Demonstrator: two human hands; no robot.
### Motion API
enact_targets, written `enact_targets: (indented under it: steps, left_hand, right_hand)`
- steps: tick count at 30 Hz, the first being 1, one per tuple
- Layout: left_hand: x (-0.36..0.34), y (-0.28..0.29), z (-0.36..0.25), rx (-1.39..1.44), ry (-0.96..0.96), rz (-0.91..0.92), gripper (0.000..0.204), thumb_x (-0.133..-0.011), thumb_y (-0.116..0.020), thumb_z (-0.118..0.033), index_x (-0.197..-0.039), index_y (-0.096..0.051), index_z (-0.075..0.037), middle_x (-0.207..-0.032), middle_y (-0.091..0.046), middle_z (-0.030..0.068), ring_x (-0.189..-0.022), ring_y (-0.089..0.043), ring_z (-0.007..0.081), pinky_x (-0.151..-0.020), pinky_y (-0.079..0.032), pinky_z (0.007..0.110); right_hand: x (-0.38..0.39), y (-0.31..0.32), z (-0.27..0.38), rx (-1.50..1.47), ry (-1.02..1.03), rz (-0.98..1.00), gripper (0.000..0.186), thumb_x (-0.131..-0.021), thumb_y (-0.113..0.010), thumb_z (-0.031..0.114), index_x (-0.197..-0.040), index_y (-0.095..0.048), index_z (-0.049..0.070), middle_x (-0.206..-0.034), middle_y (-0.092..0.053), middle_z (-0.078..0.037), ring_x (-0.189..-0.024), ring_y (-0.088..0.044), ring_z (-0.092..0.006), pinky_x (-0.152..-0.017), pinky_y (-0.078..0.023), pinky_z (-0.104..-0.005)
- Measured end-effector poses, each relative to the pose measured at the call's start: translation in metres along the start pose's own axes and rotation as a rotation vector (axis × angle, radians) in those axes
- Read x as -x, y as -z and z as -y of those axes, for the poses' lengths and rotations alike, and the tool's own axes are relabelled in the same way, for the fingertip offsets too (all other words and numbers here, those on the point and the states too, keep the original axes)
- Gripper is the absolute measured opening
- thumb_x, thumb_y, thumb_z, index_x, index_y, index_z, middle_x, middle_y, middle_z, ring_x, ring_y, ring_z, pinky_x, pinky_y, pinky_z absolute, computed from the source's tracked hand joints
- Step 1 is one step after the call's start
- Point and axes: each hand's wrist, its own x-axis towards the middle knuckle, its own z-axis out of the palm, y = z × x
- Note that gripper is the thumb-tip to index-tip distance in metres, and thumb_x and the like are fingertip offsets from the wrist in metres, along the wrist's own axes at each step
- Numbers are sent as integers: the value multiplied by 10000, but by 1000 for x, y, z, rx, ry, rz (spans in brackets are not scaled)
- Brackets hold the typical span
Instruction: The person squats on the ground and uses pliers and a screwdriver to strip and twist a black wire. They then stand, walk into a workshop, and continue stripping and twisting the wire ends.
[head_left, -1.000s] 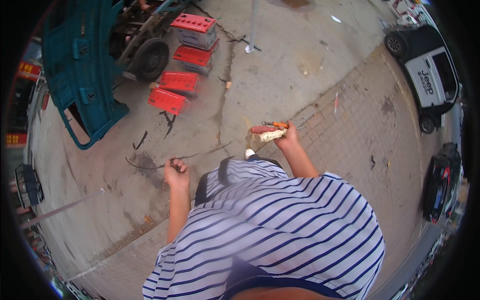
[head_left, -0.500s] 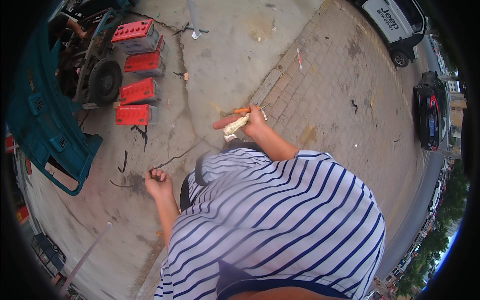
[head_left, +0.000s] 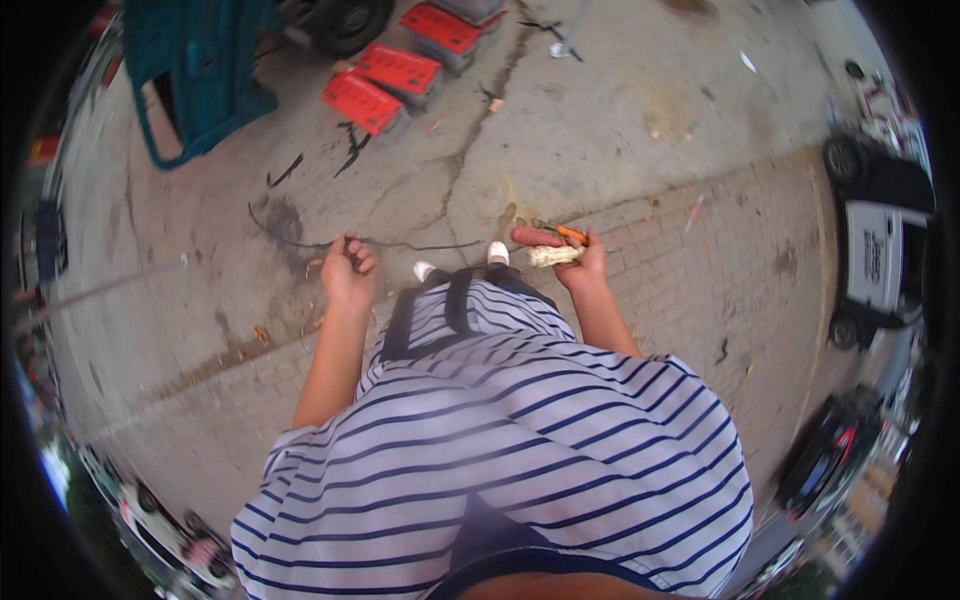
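Observation:
My left hand (head_left: 348, 270) is raised above the ground with its fingers curled round a thin dark strip (head_left: 425, 246), like a cable or strap, that trails to the right toward my shoes. My right hand (head_left: 588, 262) grips a bundle of things held together: an orange-handled tool (head_left: 572, 234), a reddish rounded bar (head_left: 537, 237) and a crumpled cream-coloured cloth or glove (head_left: 553, 257). The kind of the tool's working end is too small to make out. Both hands are apart, one on each side of my shoes (head_left: 498, 252).
Several red-topped batteries (head_left: 365, 101) stand on the concrete ahead, beside a teal vehicle body (head_left: 195, 75) and its tyre (head_left: 352, 22). Dark scraps (head_left: 353, 150) lie near them. Brick paving (head_left: 690, 270) runs to the right, with a parked white-and-black car (head_left: 870, 255) beyond.
My view has turned left, so the batteries and vehicle now sit higher in the picture. Both hands still hold their things; the left hand now appears farther forward, level with the right.

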Motion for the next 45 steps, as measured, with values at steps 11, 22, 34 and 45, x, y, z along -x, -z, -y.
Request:
enact_targets:
  steps: [11, 22, 34, 45]
  left_hand:
    - [50, 149, -42, 443, -211, -221, 209, -999, -419, -250, -920, -519, -85, -666, -437, -13, -582, -384, 106, -444, -281, 234]
    - [11, 243, -179, 683, -304, -299, 196, -997, -436, -269, -925, -500, -99, -654, -421, -29, -569, -379, 97, -443, -276, 220]
    - [8, 385, -305, 1096, -573, -503, 216, -1007, -407, -258, -936, -493, -73, -682, -398, -14, -576, -385, 104, -433, -281, 224]
    - [-81, 461, -511, 1205, -631, -471, 199, -990, -460, -262, -936, -508, -77, -635, -400, -32, -549, -362, 94, -423, -281, 217]
  right_hand:
    - [25, -94, -81, 463, -84, 272, 313, -981, -369, 346, -908, -537, 92, -541, -430, 20, -609, -462, -169, -765, -444, -383]
    - [47, -195, -328, 698, -286, 401, 411, -989, -295, 403, -997, -525, 63, -637, -504, -14, -797, -526, -242, -882, -434, -471]
    - [114, -308, -609, 1200, -387, 428, 537, -994, -250, 446, -956, -540, -5, -619, -463, -10, -803, -513, -260, -887, -424, -484]
    - [103, -422, -879, 1224, -544, 531, 336, -991, -356, 338, -1023, -529, 51, -624, -422, -13, -681, -442, -181, -794, -419, -388]
